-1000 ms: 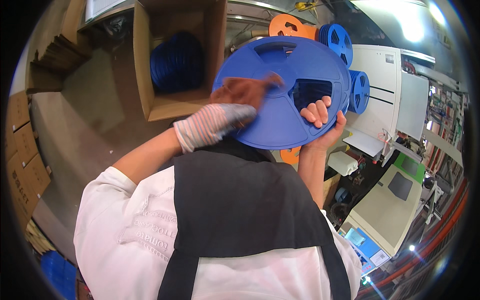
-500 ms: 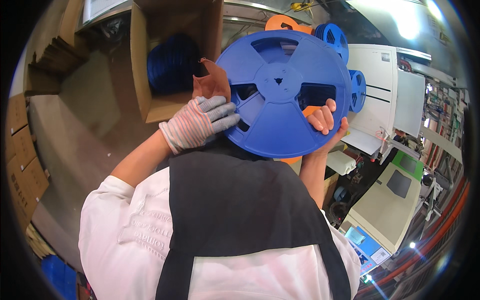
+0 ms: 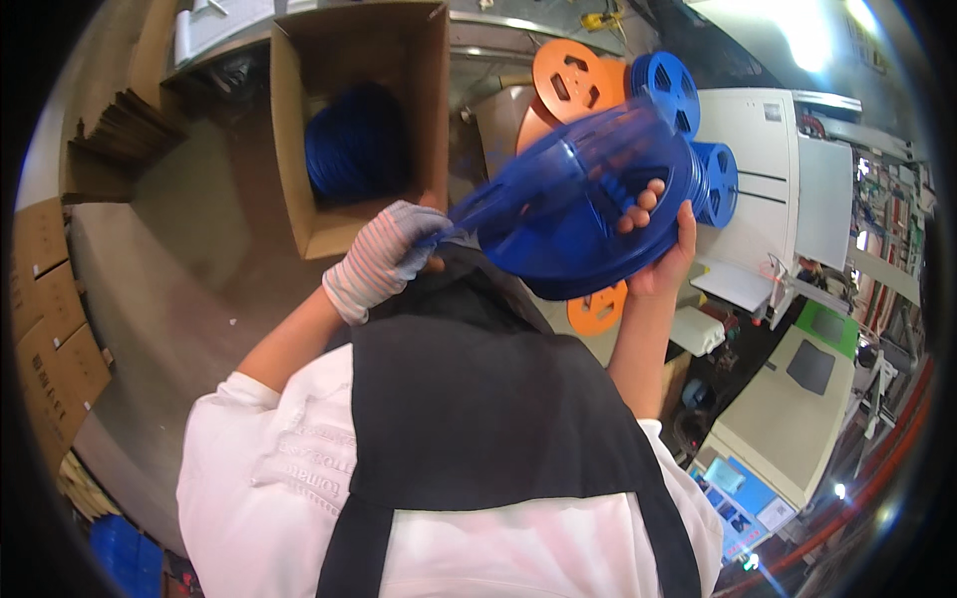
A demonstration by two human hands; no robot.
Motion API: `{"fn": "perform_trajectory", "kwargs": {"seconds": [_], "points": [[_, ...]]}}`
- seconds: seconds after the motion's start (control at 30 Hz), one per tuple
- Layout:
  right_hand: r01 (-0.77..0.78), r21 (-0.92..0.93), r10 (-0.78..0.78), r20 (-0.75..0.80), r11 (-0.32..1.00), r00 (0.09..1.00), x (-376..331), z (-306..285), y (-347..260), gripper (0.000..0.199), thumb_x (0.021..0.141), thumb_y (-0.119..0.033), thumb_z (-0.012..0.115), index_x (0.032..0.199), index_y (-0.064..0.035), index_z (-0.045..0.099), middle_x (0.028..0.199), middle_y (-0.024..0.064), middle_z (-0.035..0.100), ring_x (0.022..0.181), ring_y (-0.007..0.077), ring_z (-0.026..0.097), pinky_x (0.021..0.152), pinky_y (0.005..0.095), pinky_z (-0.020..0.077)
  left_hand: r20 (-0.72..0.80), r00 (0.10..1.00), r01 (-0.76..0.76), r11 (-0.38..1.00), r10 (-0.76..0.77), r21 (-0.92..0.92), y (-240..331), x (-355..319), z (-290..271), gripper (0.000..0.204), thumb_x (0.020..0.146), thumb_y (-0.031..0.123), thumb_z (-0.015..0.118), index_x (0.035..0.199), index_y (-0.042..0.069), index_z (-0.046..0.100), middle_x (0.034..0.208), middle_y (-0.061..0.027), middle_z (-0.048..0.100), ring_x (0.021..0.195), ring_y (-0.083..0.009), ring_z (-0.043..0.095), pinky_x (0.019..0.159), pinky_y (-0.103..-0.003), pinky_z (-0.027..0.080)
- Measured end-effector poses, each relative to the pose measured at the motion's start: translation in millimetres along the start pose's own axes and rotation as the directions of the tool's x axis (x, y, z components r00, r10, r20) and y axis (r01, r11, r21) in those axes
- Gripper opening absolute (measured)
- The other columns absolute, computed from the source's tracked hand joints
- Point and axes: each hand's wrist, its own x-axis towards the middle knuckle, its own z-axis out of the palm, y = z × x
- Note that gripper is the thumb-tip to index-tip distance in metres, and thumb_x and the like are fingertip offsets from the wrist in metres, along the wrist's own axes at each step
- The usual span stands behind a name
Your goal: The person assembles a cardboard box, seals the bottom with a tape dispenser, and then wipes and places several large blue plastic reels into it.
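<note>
My left hand (image 3: 382, 261), in a striped knit glove, pinches the near left edge of a blue plastic reel (image 3: 543, 174). That reel is tilted up and smeared by motion. Beneath and to the right of it is a stack of similar blue reels (image 3: 558, 267). My bare right hand (image 3: 666, 244) grips the stack at its right side, with fingers curled through a window opening and the thumb outside the rim. A sliver of reddish-brown material (image 3: 431, 201) shows behind the gloved hand, mostly hidden.
Ahead to the left stands an open cardboard box (image 3: 287, 149) with blue reels (image 3: 354, 149) inside. Orange reels (image 3: 570, 82) and more blue reels (image 3: 666, 88) stand beyond my right hand, by a white cabinet (image 3: 753, 149). Cartons (image 3: 60, 329) line the far left; a beige machine (image 3: 778, 399) is at right.
The top blue reel has gone from lying flat on the stack to tilted, its left edge now in my gloved fingers. The reddish-brown cloth is now mostly out of sight.
</note>
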Motion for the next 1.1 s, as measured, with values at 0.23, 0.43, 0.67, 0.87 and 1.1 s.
{"fn": "perform_trajectory", "kwargs": {"seconds": [0.23, 0.43, 0.67, 0.87, 1.1], "points": [[-0.092, -0.010, 0.091, -0.106, 0.996, 0.990, -17.7, -47.7, 10.1, 0.023, 0.094, -0.026, 0.052, 0.103, -0.0049, 0.054, 0.069, 0.0011, 0.047, 0.057, 0.0117, 0.043, 0.056, 0.0282, 0.0404, 0.003, 0.794, 0.182, 0.234, -0.608, -0.955, -12.3, -29.7, -26.7, 0.025, 0.086, 0.013, 0.067, 0.108, 0.007, 0.061, 0.102, -0.0064, 0.062, 0.097, -0.0184, 0.060, 0.090, -0.032, 0.049], [-0.116, 0.032, 0.119, -0.153, 0.993, 0.981, -28.0, -64.0, 16.8, 0.022, 0.093, -0.024, 0.051, 0.102, -0.0047, 0.055, 0.068, 0.0019, 0.049, 0.056, 0.0119, 0.044, 0.055, 0.0285, 0.0420, -0.018, 0.796, 0.122, 0.190, -0.605, -0.974, -24.6, -43.3, -30.2, 0.030, 0.084, 0.017, 0.070, 0.110, 0.006, 0.059, 0.101, -0.0081, 0.063, 0.099, -0.0212, 0.059, 0.092, -0.035, 0.048], [-0.132, -0.017, 0.127, -0.175, 0.991, 0.976, -33.3, -60.3, 24.7, 0.022, 0.091, -0.023, 0.051, 0.101, -0.0049, 0.056, 0.067, 0.0025, 0.050, 0.055, 0.0122, 0.046, 0.056, 0.0287, 0.0439, -0.077, 0.739, 0.168, 0.294, -0.670, -0.941, -35.5, -51.0, -30.0, 0.027, 0.088, 0.012, 0.064, 0.113, 0.004, 0.058, 0.103, -0.0086, 0.063, 0.100, -0.0200, 0.059, 0.092, -0.034, 0.047], [-0.133, -0.042, 0.120, -0.220, 0.990, 0.968, -32.2, -61.0, 29.0, 0.021, 0.090, -0.023, 0.052, 0.100, -0.0050, 0.056, 0.068, 0.0033, 0.051, 0.055, 0.0129, 0.046, 0.056, 0.0292, 0.0441, -0.251, 0.557, 0.372, 0.508, -0.791, -0.777, -82.0, -68.1, -27.3, 0.019, 0.090, 0.004, 0.056, 0.109, 0.002, 0.059, 0.097, -0.0065, 0.063, 0.092, -0.0171, 0.060, 0.087, -0.029, 0.047], [-0.138, -0.058, 0.119, -0.259, 0.989, 0.959, -33.5, -65.4, 29.4, 0.019, 0.089, -0.021, 0.052, 0.099, -0.0056, 0.056, 0.066, 0.0036, 0.053, 0.054, 0.0138, 0.047, 0.056, 0.0304, 0.0449, -0.293, 0.301, 0.674, 0.420, -0.908, -0.608, -165.8, -73.6, -5.7, 0.012, 0.090, 0.005, 0.056, 0.102, 0.006, 0.060, 0.087, -0.0036, 0.062, 0.079, -0.0133, 0.058, 0.071, -0.028, 0.047]]}}
